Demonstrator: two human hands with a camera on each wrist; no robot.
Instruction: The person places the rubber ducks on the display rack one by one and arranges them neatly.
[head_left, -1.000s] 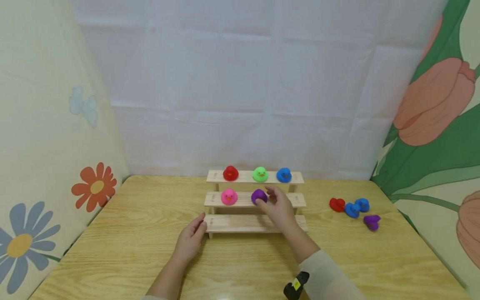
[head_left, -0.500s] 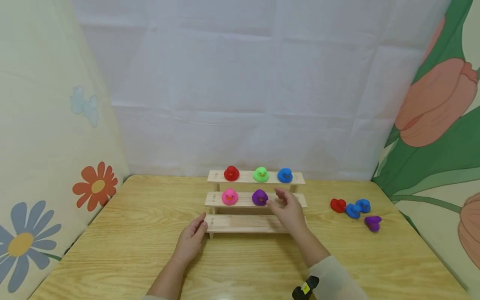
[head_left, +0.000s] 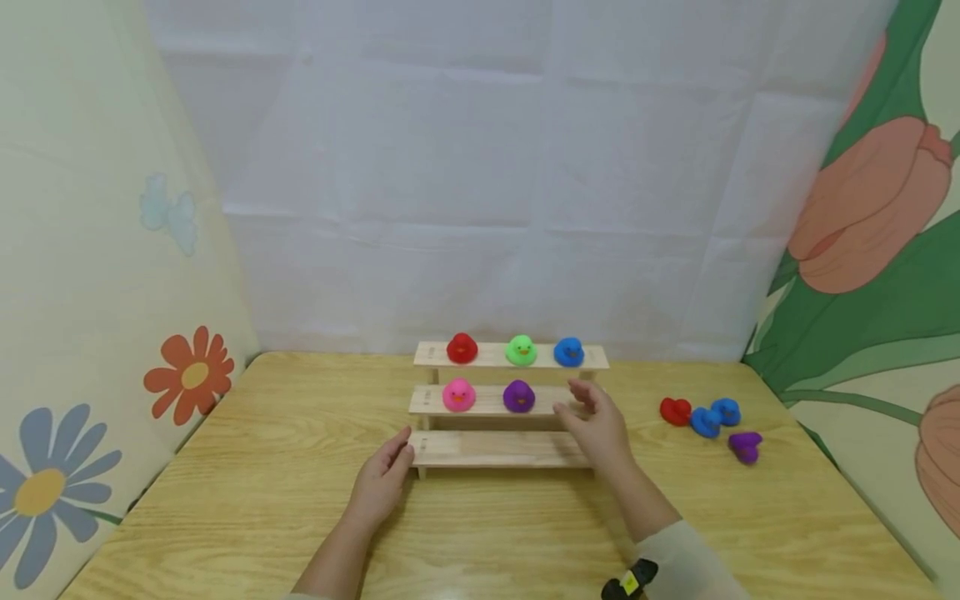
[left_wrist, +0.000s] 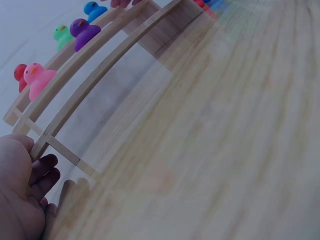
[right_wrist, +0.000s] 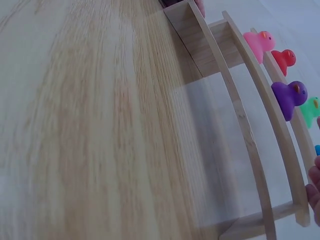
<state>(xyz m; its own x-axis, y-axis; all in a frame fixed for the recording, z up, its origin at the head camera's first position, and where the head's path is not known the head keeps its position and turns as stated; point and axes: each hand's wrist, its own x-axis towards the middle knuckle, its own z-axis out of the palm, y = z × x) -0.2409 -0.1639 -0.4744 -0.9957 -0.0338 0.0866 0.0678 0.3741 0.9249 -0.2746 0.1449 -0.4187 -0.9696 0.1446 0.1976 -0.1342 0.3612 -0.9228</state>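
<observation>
A three-tier wooden display rack [head_left: 495,448] stands mid-table. My left hand [head_left: 380,479] holds the left end of its lowest board, which sits between thumb and fingers in the left wrist view. Near the right end of the middle board, my right hand [head_left: 600,429] hovers with loosely bent fingers and nothing in them. A purple rubber duck [head_left: 519,397] sits on that board, just left of the right fingers and apart from them. Beside it is a pink duck [head_left: 459,395]. The top board carries a red duck [head_left: 462,348], a green duck [head_left: 521,350] and a blue duck [head_left: 569,352].
Right of the rack, several ducks lie on the wooden table [head_left: 300,417]: a red one [head_left: 676,411], two blue ones [head_left: 706,422] and a purple one [head_left: 745,447] tipped over. A white cloth [head_left: 487,167] hangs behind; flowered panels flank both sides.
My right hand has let go of the purple duck and drawn back to the right, leaving it on the middle board. My left hand stays at the rack's left end.
</observation>
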